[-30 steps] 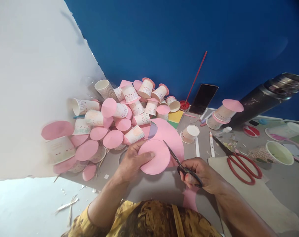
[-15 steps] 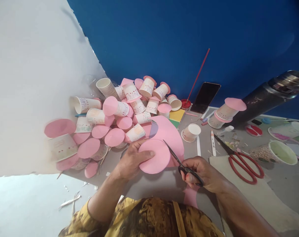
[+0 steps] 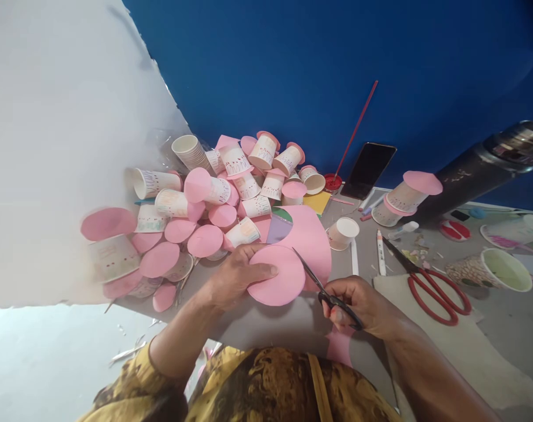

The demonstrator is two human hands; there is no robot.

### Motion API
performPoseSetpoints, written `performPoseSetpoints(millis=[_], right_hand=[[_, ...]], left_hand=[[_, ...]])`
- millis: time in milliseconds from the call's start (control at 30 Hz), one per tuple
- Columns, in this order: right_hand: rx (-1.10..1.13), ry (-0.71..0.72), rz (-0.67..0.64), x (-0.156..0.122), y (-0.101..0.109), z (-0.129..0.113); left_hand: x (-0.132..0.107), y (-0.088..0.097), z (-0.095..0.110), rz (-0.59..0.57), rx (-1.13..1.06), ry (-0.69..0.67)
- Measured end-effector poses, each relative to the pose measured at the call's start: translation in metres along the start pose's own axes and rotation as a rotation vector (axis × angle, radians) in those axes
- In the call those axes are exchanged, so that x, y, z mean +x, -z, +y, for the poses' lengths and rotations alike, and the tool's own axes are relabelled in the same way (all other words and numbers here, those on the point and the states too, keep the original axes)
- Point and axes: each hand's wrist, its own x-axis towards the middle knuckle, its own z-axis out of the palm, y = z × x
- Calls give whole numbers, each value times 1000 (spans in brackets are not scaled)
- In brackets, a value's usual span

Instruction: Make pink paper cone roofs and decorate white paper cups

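Observation:
My left hand (image 3: 233,278) pinches a round pink paper disc (image 3: 279,284) by its left side, thumb on top. In my right hand (image 3: 358,305) is a pair of small black-handled scissors (image 3: 312,275), fingers in the loops. The blades point up and left, close by the disc's right edge; whether they touch it I cannot tell. Behind the disc lies a larger pink sheet (image 3: 312,234) with a curved cut-out. A strip of pink paper (image 3: 340,347) lies below my right hand. My palm and lower fingers on the left are partly hidden.
Many decorated paper cups with pink discs (image 3: 204,240) are heaped at the left. On the right lie red-handled scissors (image 3: 440,296), a marker (image 3: 381,252) and a cloth (image 3: 459,346). A single cup (image 3: 343,233), a phone (image 3: 368,170) and a dark flask (image 3: 472,170) stand farther back.
The hands, disc and scissors hold nearly the same places. The larger pink sheet behind the disc appears slightly shifted, showing more of its cut-out. The view has tilted a little.

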Motion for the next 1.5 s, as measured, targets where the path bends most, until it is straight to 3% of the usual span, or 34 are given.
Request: performPoseSetpoints(millis=[633,1500], right_hand=[[89,39,-105,-1,2,1],[46,-8,-96,-1,1,0]], left_hand=[[-1,2,6,-34,65,17],[-1,13,11,-137,202,26]])
